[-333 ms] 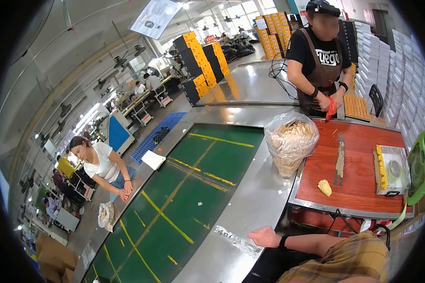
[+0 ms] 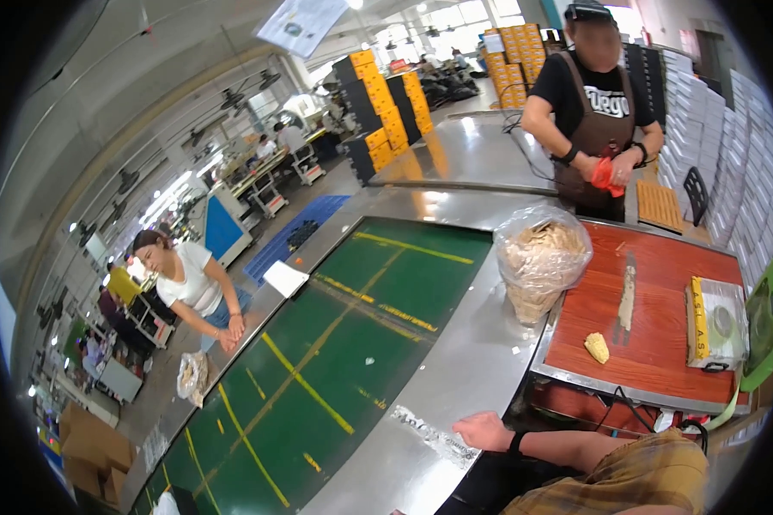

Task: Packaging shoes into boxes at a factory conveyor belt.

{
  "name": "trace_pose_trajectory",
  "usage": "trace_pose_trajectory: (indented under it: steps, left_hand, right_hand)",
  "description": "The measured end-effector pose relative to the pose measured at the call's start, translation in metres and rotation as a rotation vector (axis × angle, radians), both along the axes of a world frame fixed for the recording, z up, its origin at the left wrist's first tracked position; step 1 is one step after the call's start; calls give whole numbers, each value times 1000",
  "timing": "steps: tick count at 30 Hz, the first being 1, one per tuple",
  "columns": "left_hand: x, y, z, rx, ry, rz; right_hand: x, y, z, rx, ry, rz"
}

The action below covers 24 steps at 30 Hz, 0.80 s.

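A wide green belt [image 2: 382, 348] with worn yellow lines runs slantwise through a bright factory hall [image 2: 129, 112], edged by a broad metal ledge [image 2: 472, 369]. On the ledge's near edge is the right hand [image 2: 483, 431], its fingers folded into a loose fist with nothing seen in it. The left hand is out of view, so its state cannot be told. Just beside the right hand lies a silvery strip [image 2: 425, 429] with dark print, flat on the ledge; whether the two touch is unclear. A dark band [image 2: 516, 441] circles the wrist, and plaid cloth [image 2: 627, 476] shows at the elbow.

Farther along the ledge, against the left edge of a red table [image 2: 661, 249], stands a clear bag [image 2: 541, 253] full of tan pieces. Near the table's front edge sits a pale yellow lump [image 2: 597, 348]; behind it a beige strip [image 2: 629, 296] points toward the far edge. A clear-topped box [image 2: 717, 324] with a yellow side stands by the right edge, next to a green frame [image 2: 769, 330].

Past the table's far edge, a co-worker in a brown apron [image 2: 599, 137] holds something red [image 2: 607, 176] in both hands. Another person in a white top [image 2: 193, 279] leans at the belt's far edge, between a white sheet [image 2: 285, 279] and a smaller bag [image 2: 192, 378]. Black and orange boxes [image 2: 374, 103] are stacked beyond.
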State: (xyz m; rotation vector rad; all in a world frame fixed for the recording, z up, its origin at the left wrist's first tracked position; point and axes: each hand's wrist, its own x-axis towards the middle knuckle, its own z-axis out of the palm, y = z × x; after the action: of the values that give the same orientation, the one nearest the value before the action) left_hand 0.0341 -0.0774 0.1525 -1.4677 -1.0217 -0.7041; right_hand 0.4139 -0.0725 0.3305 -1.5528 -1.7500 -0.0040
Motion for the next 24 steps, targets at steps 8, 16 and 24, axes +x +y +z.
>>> trace_pose_trajectory:
  steps: [8,16,24]
  left_hand:
    - [108,-43,201,-970,-840,-248]
    - [91,-28,168,-851,-710,-240]
    - [81,-34,180,-845,-734,-208]
  right_hand:
    - [30,-10,-19,-76,1,-75]
    - [28,-7,-20,-52,35,-91]
    - [14,-7,-10,-131,35,-65]
